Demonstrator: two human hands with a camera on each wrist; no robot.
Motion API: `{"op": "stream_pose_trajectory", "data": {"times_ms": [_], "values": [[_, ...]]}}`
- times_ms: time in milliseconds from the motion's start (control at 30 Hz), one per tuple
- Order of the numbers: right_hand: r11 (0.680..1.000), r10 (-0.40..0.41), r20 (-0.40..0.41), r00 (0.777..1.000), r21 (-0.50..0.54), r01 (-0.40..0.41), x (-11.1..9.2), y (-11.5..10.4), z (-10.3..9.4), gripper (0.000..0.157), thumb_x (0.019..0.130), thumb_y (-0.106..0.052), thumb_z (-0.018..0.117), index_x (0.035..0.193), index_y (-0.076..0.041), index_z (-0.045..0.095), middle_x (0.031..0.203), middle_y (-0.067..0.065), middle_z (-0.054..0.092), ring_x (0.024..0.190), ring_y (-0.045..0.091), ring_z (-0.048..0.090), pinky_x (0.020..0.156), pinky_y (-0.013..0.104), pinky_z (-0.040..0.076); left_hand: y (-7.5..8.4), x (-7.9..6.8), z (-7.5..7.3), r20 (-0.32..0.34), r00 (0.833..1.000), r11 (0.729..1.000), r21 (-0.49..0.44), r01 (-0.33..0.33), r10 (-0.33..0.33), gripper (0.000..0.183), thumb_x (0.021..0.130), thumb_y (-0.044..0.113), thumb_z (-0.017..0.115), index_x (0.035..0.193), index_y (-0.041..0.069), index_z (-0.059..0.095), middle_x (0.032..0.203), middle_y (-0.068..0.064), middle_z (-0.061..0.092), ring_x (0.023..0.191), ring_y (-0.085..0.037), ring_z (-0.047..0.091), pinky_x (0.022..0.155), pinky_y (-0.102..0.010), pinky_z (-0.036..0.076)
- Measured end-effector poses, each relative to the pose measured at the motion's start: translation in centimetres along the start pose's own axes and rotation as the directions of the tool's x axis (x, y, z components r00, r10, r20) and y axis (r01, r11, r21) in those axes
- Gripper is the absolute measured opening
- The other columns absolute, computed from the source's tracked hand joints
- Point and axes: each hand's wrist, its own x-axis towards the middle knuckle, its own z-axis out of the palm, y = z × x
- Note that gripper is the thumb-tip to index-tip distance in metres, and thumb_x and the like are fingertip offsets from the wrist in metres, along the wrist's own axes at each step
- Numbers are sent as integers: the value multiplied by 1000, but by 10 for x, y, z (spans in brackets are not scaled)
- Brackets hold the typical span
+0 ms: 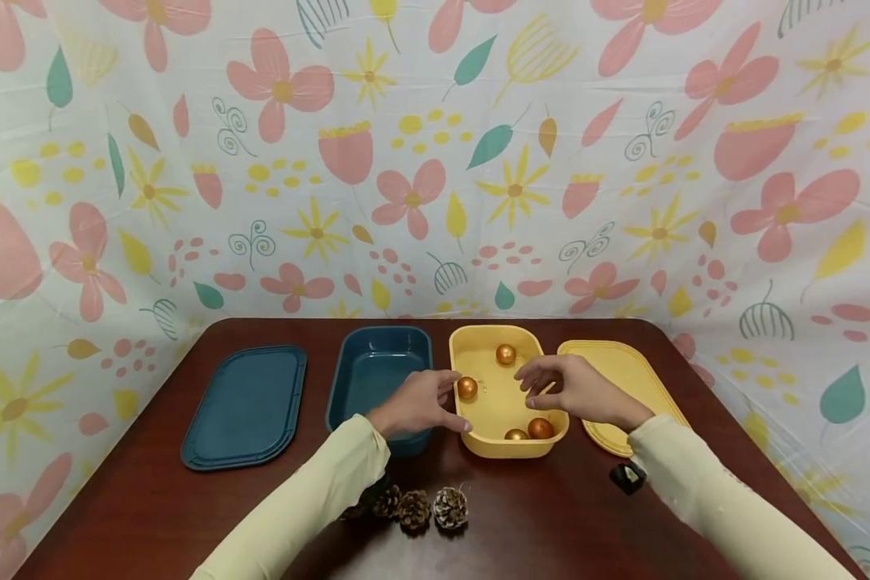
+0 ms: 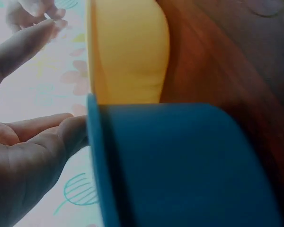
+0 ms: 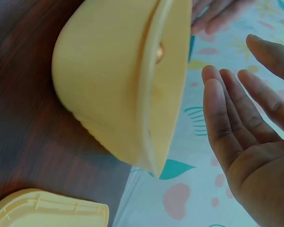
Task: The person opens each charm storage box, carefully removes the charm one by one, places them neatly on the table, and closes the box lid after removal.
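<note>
A yellow bin (image 1: 478, 447) holds several shiny copper-gold balls, including one at its far side (image 1: 505, 354) and one by its left wall (image 1: 467, 387). My left hand (image 1: 419, 400) hovers over the bin's left rim beside that ball, thumb apart from the fingers. The left wrist view shows nothing pinched between them. Over the bin's right side is my right hand (image 1: 569, 388), its fingers loosely bent. In the right wrist view the right palm (image 3: 260, 170) is bare. Two more balls, one of them copper (image 1: 540, 428), lie in the bin's near right corner.
A blue bin (image 1: 341, 370) stands just left of the yellow one. A blue lid (image 1: 246, 411) lies at far left, a yellow lid (image 1: 623, 370) at right. Several pine cones, one with whitish tips (image 1: 450, 508), sit in front. A flowered cloth (image 1: 406, 161) hangs behind the table.
</note>
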Motion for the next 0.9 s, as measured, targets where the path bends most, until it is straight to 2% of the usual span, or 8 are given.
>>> {"op": "stream_pose_trajectory", "data": {"times_ms": [100,233,400,567,667,900], "values": [[1000,8,34,999,-2,-8,8,4,1,29,88,-14,77,116,-10,69,100,5,73,86,12,72,76,27,61,4,4,0,-10,1000,993,114,17,-16,85,81,28,85,152,7,43,153,-11,50,138,-30,53,111,-47,48],[1000,18,96,995,-10,-17,18,8,4,28,88,-13,77,115,-8,70,101,8,73,88,14,71,78,29,61,9,9,2,-9,1000,967,253,28,-26,84,81,31,85,150,3,46,145,-14,58,130,-29,58,104,-45,52],[997,34,185,982,-70,-21,36,3,4,29,88,-15,77,115,-8,71,101,9,74,89,14,72,79,28,60,11,10,4,2,999,931,362,37,-41,80,82,33,84,147,2,50,141,-14,61,125,-27,61,99,-41,55],[990,67,219,973,-134,-38,68,-5,-2,30,87,-14,78,115,-7,70,100,10,75,89,15,73,78,29,60,11,11,3,11,999,933,357,41,-48,77,82,33,84,145,3,53,132,-13,66,111,-22,65,88,-36,57],[988,86,223,971,-145,-54,89,-7,-3,31,87,-15,79,116,-7,70,101,10,76,89,16,73,78,30,61,10,11,2,15,999,933,358,41,-50,76,83,34,84,145,3,53,129,-12,67,109,-21,66,87,-35,58],[993,106,184,977,-77,-93,121,-2,6,37,87,-13,77,121,0,68,104,14,75,94,24,73,79,33,61,9,11,1,20,998,928,369,47,-58,79,83,36,83,147,4,51,132,-13,65,113,-24,66,90,-37,58]]}}
